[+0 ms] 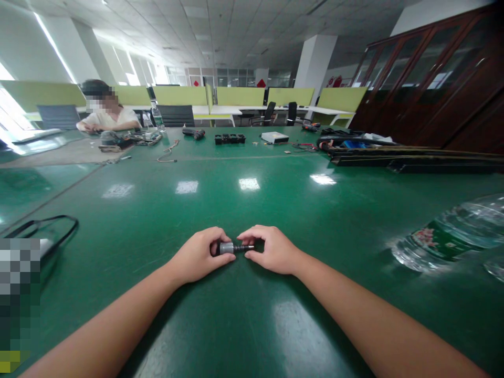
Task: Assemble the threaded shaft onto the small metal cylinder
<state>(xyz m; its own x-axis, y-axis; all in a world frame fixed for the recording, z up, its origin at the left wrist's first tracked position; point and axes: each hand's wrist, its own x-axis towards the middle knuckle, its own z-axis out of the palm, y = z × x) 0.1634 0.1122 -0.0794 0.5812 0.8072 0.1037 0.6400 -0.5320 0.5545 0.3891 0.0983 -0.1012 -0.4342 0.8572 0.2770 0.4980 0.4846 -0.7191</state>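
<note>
A small cylindrical part, grey at its left end with a dark, ridged shaft and a bright tip to the right, lies level just above or on the green table. My left hand is closed round its grey end, thumb in front and fingers behind. Around the shaft's tip curves my right hand, thumb and fingers apart, with a gap between them; whether it touches the tip is unclear.
Clear plastic bottles lie at the right, the nearer with a green label. A black strap is at the left. Black rails, a white box and a black tray sit farther back. A person sits back left.
</note>
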